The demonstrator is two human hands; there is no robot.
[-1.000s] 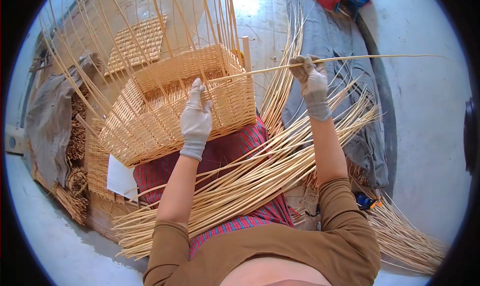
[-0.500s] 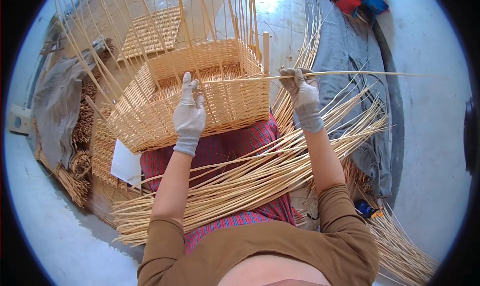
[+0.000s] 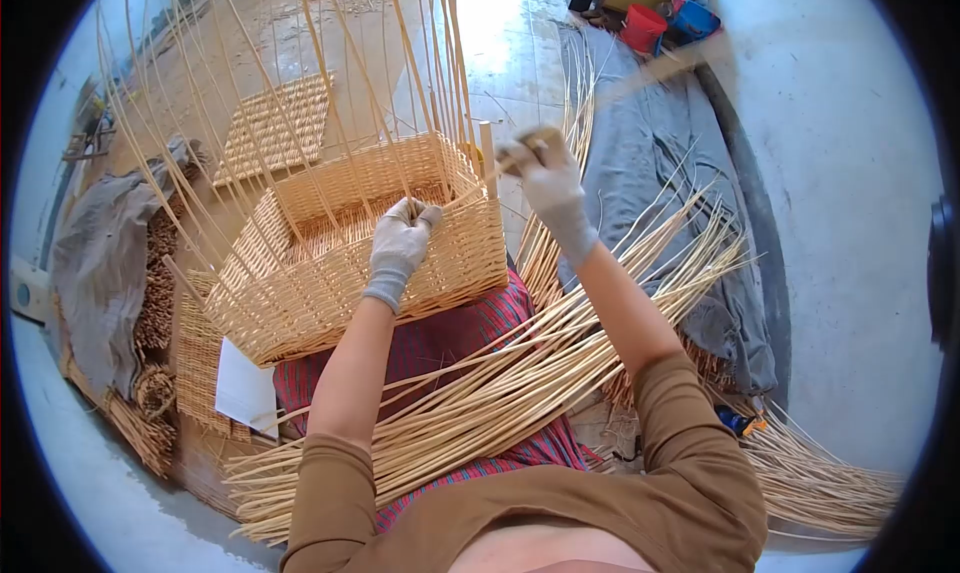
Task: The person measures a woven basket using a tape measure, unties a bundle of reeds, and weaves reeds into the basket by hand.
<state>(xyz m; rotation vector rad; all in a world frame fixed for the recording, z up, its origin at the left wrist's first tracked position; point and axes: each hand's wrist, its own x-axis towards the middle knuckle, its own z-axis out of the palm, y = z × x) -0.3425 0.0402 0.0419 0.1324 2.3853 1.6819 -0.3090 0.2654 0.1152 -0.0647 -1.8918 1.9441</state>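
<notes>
A rectangular wicker basket (image 3: 455, 258) with tall upright stakes (image 3: 330, 113) rests tilted in front of me. My gloved left hand (image 3: 398, 248) is closed at its near rim, fingers pinching the willow rod beside a stake. To the right, past the corner, my gloved right hand (image 3: 550, 181) is closed around the same willow rod (image 3: 655, 75), whose free length sweeps up and right in a blur. The fingers of that hand are smeared too. Beneath the basket is a red plaid cloth (image 3: 480, 323).
A bundle of loose willow rods (image 3: 480, 403) lies across my lap. Grey cloth (image 3: 640, 133) covers the floor on the right, near red (image 3: 643, 28) and blue (image 3: 697, 18) containers. A woven panel (image 3: 275, 128) lies beyond the basket; another grey cloth (image 3: 95, 263) is left.
My right hand has moved left and turned, swinging the rod from level to slanting upward. My left hand has shifted right and down, its fingers now bunched together. The view has shifted.
</notes>
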